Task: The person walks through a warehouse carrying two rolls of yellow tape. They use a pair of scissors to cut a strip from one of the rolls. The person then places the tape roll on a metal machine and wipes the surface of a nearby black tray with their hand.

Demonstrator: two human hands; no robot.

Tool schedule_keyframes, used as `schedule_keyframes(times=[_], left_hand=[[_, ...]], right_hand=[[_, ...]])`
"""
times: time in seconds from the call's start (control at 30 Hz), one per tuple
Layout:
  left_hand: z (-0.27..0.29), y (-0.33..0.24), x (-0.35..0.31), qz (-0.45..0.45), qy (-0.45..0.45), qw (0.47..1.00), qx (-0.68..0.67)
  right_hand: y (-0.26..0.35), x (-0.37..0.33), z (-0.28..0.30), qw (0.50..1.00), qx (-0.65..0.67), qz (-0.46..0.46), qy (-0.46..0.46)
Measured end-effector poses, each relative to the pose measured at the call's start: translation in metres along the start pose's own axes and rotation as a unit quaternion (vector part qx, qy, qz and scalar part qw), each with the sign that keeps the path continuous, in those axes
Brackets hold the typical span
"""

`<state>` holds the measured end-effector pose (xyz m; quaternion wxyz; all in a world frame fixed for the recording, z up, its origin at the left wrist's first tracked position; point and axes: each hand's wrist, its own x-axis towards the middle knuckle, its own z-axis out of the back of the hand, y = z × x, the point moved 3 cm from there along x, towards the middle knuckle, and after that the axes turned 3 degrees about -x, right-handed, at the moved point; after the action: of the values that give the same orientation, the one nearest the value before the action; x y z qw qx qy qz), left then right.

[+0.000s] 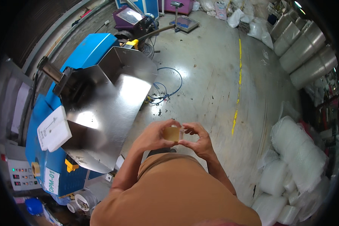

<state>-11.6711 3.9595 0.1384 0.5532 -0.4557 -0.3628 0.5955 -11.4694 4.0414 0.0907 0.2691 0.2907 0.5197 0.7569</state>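
In front of my torso, both hands meet around a small yellowish-tan block with a pale, whitish end. My left hand is closed on the block, fingers along its far edge and thumb along the near edge. At the pale end, my right hand pinches with thumb and fingers curled. The block's exact kind is too small to tell. To the left stands a blue machine with a broad shiny metal tray, apart from my hands.
A white slab leans at the tray's left edge, near a control panel. Bubble-wrap rolls are piled at right, with large film rolls behind. A blue cable loops on the floor, left of a yellow line.
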Motion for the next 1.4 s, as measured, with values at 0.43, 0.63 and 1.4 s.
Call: schedule_keyframes(times=[0.43,0.63,1.4], left_hand=[[-0.01,0.012,0.266,-0.037,0.067,0.952,-0.297],[0.035,0.025,0.4,-0.108,0.05,0.957,-0.265],[0.025,-0.097,0.834,-0.238,-0.154,0.935,0.214]], right_hand=[[-0.101,0.118,0.143,0.985,0.02,-0.094,-0.142],[-0.099,0.25,0.23,0.992,-0.049,-0.04,-0.108],[-0.246,0.548,0.55,0.979,-0.17,-0.007,-0.11]])
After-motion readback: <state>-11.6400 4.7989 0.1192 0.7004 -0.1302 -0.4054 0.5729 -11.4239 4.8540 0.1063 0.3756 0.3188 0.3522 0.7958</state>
